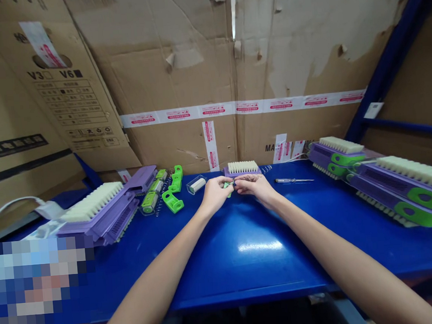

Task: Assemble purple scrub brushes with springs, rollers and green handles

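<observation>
Over the back middle of the blue table, my left hand (217, 192) is closed on a small green part (228, 187), mostly covered by the fingers. My right hand (254, 186) meets it from the other side, its fingertips pinched at a tiny dark piece too small to name. Just behind the hands lies a purple brush base with cream bristles (242, 168), bristles up. A clear plastic box with a white block (196, 184) rests left of my left hand. Thin metal springs (267, 168) lie behind my right hand.
Purple brush bodies are stacked at left (93, 211) and, with green ends, at right (397, 177). Green plastic handles (173, 201) and green-labelled boxes (150, 199) lie left of centre. A screwdriver (294, 180) lies right. Cardboard (179, 80) walls the back.
</observation>
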{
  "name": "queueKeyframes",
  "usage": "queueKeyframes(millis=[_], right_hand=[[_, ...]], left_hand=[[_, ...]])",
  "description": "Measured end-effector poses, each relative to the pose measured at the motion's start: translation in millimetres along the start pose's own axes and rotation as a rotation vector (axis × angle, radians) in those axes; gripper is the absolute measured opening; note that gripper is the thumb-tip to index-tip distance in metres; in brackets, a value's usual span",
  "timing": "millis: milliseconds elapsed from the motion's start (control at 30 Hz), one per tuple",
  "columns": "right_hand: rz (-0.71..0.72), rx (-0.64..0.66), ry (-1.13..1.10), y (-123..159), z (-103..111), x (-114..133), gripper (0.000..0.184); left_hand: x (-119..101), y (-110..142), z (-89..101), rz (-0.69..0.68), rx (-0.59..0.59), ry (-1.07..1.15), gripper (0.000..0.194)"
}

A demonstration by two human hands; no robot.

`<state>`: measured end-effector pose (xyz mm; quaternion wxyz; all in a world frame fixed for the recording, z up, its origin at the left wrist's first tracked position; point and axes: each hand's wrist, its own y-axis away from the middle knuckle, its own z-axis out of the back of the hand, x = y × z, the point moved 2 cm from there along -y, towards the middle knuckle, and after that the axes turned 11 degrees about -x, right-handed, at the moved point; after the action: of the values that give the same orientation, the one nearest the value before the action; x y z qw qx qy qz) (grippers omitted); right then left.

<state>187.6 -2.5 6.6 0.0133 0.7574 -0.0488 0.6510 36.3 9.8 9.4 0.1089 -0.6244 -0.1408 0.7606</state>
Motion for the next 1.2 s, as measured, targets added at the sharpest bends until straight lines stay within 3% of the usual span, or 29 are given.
queueKeyframes(millis=[200,567,767,933,1033,1200], right_hand=[[0.110,-0.049,0.086,0.4,-6.5,-2.4,0.028],[0.167,-0.023,0.114,-1.4,-6.0,-5.2,0.029],[0.143,-0.008,0.104,0.9,-7.0,-2.9,0.027],[0.178,0.019,0.116,0.1,-7.2,-3.7,0.028],[0.297,0.021,0.235,-0.7,-5.0,-5.6,0.031],[0.701,0.081,0.498,-1.3,0.0,-5.9,0.031]], left_hand=[[4.5,0.2,-2.3,-0.031,-0.067,-0.038,0.036],[-1.6,4.3,-5.4,-0.074,-0.054,0.056,0.053],[-4.3,4.8,-3.2,0.048,-0.055,0.069,0.050],[-2.3,3.8,-3.1,0.072,-0.048,0.109,0.042],[1.3,1.1,-3.1,0.047,-0.050,0.081,0.041],[3.6,-2.8,-2.0,0.021,-0.035,0.060,0.041]])
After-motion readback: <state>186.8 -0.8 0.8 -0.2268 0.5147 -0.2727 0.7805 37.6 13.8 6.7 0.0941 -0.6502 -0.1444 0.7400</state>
